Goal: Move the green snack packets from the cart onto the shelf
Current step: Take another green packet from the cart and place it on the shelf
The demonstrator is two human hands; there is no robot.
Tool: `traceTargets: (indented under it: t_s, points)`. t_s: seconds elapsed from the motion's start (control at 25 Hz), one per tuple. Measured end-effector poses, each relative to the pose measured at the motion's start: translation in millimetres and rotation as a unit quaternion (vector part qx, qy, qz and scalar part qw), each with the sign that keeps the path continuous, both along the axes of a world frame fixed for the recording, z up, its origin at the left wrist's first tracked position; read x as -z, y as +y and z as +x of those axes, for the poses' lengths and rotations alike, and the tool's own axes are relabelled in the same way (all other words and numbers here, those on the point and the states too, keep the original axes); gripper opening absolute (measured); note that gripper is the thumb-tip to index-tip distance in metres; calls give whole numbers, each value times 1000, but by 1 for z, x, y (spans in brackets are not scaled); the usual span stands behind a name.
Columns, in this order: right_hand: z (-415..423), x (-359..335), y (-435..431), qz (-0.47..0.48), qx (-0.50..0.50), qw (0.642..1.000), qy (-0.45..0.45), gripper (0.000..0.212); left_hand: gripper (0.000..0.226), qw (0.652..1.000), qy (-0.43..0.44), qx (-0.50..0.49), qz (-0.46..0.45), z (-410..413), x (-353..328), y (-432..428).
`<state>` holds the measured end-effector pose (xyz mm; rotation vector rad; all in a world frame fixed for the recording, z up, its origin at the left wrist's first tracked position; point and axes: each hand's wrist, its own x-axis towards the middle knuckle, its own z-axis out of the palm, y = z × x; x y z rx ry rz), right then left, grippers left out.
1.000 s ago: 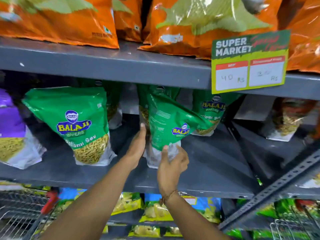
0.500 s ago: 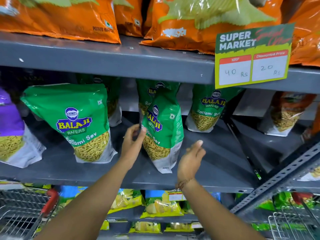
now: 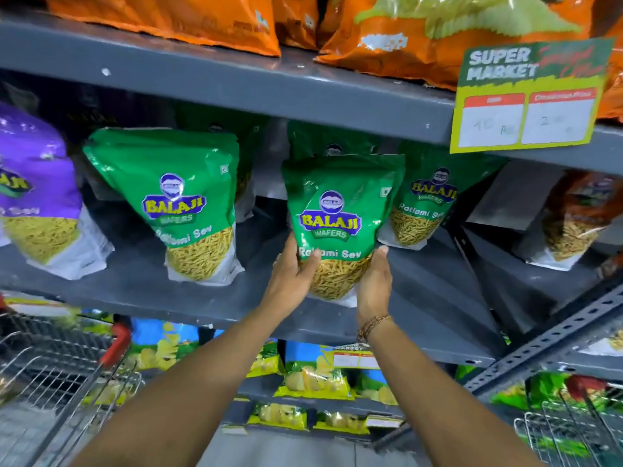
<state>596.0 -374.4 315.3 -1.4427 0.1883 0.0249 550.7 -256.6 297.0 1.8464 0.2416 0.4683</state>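
- Head view: my left hand (image 3: 291,278) and right hand (image 3: 372,284) hold the green packet (image 3: 337,217) between them, one on each side.
- It stands upright near the front edge of the grey shelf (image 3: 438,298), between two other green packets.
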Motion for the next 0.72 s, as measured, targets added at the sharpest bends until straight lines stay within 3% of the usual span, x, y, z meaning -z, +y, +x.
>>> traceTargets:
  t_s: [0.12,0.16,0.24,0.32,0.44,0.52,0.6,0.72]
  points:
    - [-31,10,22,-122,172,976,-57,48,43,997,-26,-76,19,-20,1,13]
    - [-56,19,41,-144,166,973,-72,44,34,991,-44,-124,25,-37,6,28]
    - [-120,37,94,-122,18,984,-128,22,29,969,-62,-238,32,-88,25,77]
    - [-171,50,149,-81,-174,965,-176,18,38,932,-63,-357,-4,-147,45,130]
    - [-257,71,257,-125,-403,885,-197,20,32,816,-10,-565,-121,-269,97,213]
    - [-319,103,329,-199,-528,818,-111,16,30,715,96,-664,-196,-360,150,247]
    - [-372,153,382,-310,-624,717,-16,21,28,629,216,-693,-279,-438,206,255]
    - [-431,239,419,-417,-682,596,75,24,25,574,281,-669,-380,-504,270,257]
